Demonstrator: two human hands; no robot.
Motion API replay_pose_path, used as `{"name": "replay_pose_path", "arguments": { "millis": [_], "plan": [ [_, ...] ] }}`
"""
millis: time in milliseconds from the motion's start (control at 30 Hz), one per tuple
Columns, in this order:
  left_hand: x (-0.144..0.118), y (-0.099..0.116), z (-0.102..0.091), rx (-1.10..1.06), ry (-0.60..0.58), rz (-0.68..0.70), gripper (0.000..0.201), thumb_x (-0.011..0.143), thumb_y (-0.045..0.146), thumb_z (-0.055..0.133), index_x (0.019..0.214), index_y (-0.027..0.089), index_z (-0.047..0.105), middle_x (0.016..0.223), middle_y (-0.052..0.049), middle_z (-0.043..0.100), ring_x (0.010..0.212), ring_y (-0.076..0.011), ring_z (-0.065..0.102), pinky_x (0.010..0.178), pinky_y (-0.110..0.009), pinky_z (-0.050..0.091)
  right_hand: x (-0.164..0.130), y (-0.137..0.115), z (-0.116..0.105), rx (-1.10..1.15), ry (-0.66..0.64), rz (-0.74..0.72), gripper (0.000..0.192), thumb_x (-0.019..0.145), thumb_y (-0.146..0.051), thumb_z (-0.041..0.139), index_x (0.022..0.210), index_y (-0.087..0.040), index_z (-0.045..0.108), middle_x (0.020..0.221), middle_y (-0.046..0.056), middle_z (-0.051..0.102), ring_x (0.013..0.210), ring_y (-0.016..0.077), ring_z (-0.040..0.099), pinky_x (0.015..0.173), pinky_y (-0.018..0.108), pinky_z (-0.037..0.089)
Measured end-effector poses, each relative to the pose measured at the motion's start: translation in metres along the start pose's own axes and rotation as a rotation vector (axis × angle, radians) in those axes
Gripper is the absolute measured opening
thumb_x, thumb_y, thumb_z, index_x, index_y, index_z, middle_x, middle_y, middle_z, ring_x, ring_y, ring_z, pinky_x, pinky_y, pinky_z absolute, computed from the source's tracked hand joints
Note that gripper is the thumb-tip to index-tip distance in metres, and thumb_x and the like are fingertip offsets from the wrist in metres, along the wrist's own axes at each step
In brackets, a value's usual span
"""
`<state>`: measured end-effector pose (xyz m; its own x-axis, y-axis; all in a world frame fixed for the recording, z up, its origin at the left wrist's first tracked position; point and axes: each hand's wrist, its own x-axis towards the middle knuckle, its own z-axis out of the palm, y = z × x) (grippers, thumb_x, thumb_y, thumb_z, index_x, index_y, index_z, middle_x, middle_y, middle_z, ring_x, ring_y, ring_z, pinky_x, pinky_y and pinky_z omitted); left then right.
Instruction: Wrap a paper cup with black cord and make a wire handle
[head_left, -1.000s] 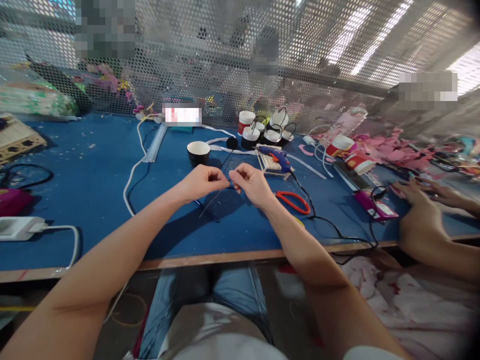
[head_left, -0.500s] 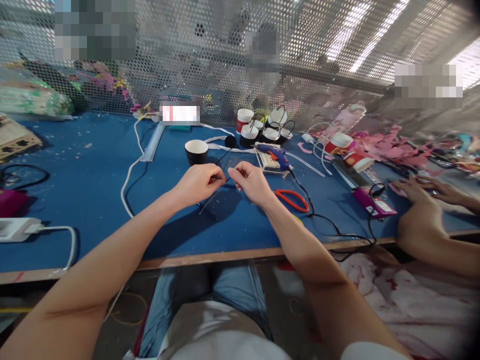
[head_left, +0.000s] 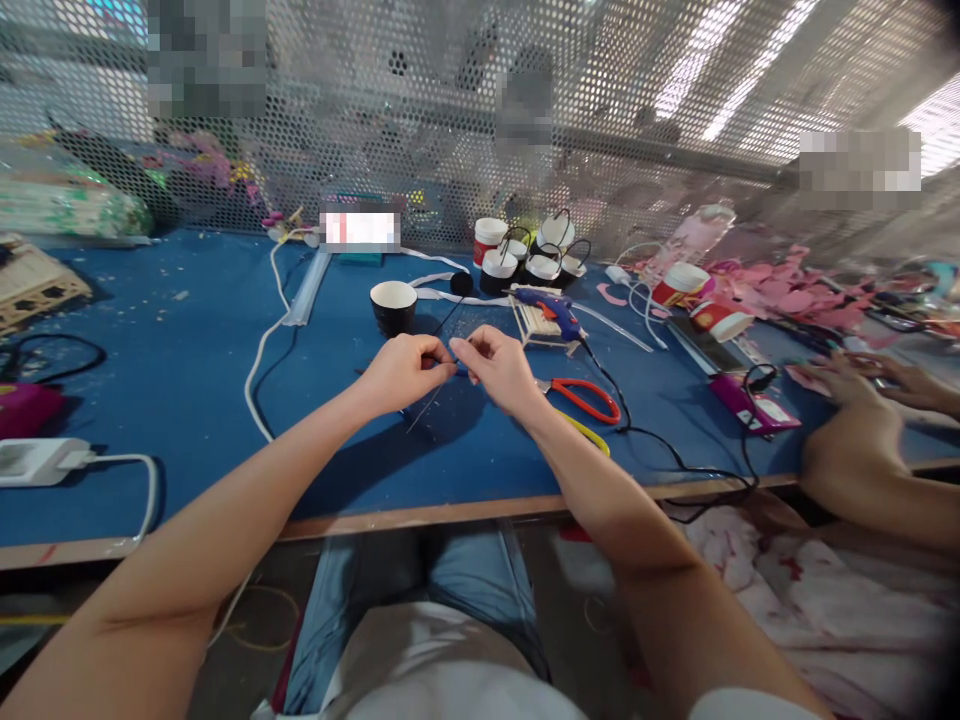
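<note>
Head view: left hand [head_left: 405, 372] and right hand [head_left: 501, 368] meet over the blue felt-covered table [head_left: 187, 360], fingertips nearly touching, both pinched narrow on a thin dark wire [head_left: 429, 408]. Wire runs between the pinches and trails down-left below the left hand, its loose end just above the table. Against the frames a second and half a second ago, hands sit slightly closer together and a touch lower toward the table; the wire tail looks shorter and hangs nearer the left fist. Judged from that, the twisting or bending of the wire is under way, not finished; both pinches remain closed on it.

Black paper cup with white inside [head_left: 394, 305] stands just beyond the hands, upright. Blue hot glue gun [head_left: 551, 309] rests on a small rack of pale wooden sticks [head_left: 534, 325], right of the cup. Red-handled scissors [head_left: 585, 397] lie flat just right of the right hand, and since half a second ago a yellow strip [head_left: 586, 433] shows near the right wrist. Cluster of small black-and-white cups with wire handles [head_left: 529, 262] stands further back. White power strip [head_left: 34, 460] sits at far left. Another person's hands [head_left: 862, 400] rest at the right edge, well apart.
</note>
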<state>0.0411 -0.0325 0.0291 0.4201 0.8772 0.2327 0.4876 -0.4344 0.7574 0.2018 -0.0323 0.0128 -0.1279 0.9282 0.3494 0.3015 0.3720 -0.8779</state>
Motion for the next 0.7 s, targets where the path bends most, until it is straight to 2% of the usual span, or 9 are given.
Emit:
{"name": "replay_pose_path", "arguments": {
  "millis": [67, 133, 233, 400, 500, 600, 700],
  "plan": [
    [0.0006, -0.0003, -0.001, -0.14, -0.057, -0.034, 0.023, 0.071, 0.034, 0.058, 0.066, 0.012, 0.059, 0.058, 0.001, 0.053, 0.053, -0.0076, 0.042, 0.05, -0.02, 0.032, 0.0004, 0.0001, -0.0013, 0.151, -0.127, 0.028, 0.03, 0.075, -0.047, 0.058, 0.072, -0.018, 0.05, 0.056, -0.004, 0.049, 0.049, 0.0083, 0.045, 0.045, 0.023, 0.038],
    [0.0012, -0.0006, -0.0024, -0.234, -0.091, -0.049, 0.027, 0.071, 0.038, 0.06, 0.065, 0.012, 0.058, 0.06, 0.0, 0.054, 0.055, -0.0078, 0.043, 0.052, -0.02, 0.034, 0.001, 0.0001, -0.0025, 0.218, -0.2, 0.029, 0.03, 0.075, -0.047, 0.06, 0.074, -0.018, 0.051, 0.059, -0.004, 0.052, 0.05, 0.0085, 0.047, 0.045, 0.023, 0.039],
    [0.0017, -0.002, -0.0036, -0.218, -0.087, -0.03, 0.028, 0.071, 0.04, 0.06, 0.067, 0.012, 0.059, 0.06, 0.0, 0.054, 0.055, -0.008, 0.043, 0.052, -0.02, 0.034, 0.0014, -0.0009, -0.0022, 0.136, -0.16, 0.04, 0.032, 0.074, -0.047, 0.06, 0.067, -0.019, 0.047, 0.051, -0.005, 0.048, 0.045, 0.0075, 0.043, 0.043, 0.022, 0.035],
    [0.0012, -0.0022, -0.0036, 0.037, 0.021, 0.059, 0.021, 0.072, 0.032, 0.057, 0.067, 0.012, 0.061, 0.056, 0.001, 0.051, 0.051, -0.0077, 0.04, 0.047, -0.02, 0.029, 0.0001, -0.0028, 0.0025, -0.039, -0.006, 0.023, 0.035, 0.073, -0.048, 0.061, 0.06, -0.019, 0.046, 0.045, -0.006, 0.043, 0.043, 0.0066, 0.038, 0.043, 0.023, 0.03],
    [0.001, -0.0013, -0.0039, 0.03, 0.01, 0.061, 0.02, 0.072, 0.03, 0.057, 0.064, 0.012, 0.059, 0.055, 0.002, 0.049, 0.05, -0.0074, 0.039, 0.047, -0.02, 0.029, -0.0001, -0.0014, 0.003, 0.044, -0.051, 0.026, 0.033, 0.074, -0.047, 0.06, 0.064, -0.018, 0.048, 0.048, -0.006, 0.047, 0.044, 0.0072, 0.042, 0.043, 0.022, 0.033],
    [0.0015, -0.0027, -0.0044, -0.126, -0.066, 0.004, 0.023, 0.073, 0.034, 0.057, 0.064, 0.012, 0.058, 0.056, 0.002, 0.05, 0.051, -0.0071, 0.04, 0.048, -0.02, 0.03, 0.0009, 0.0005, 0.0012, 0.216, -0.158, 0.046, 0.029, 0.075, -0.046, 0.059, 0.075, -0.018, 0.051, 0.056, -0.004, 0.053, 0.049, 0.0086, 0.048, 0.045, 0.022, 0.039],
    [0.0025, -0.0052, -0.0048, -0.215, -0.089, -0.002, 0.026, 0.073, 0.037, 0.058, 0.067, 0.012, 0.06, 0.061, 0.001, 0.055, 0.056, -0.008, 0.045, 0.052, -0.02, 0.035, 0.0021, 0.0013, -0.0004, 0.239, -0.154, 0.055, 0.029, 0.073, -0.045, 0.062, 0.072, -0.018, 0.051, 0.054, -0.004, 0.051, 0.048, 0.0082, 0.047, 0.044, 0.022, 0.039]
  ]
}}
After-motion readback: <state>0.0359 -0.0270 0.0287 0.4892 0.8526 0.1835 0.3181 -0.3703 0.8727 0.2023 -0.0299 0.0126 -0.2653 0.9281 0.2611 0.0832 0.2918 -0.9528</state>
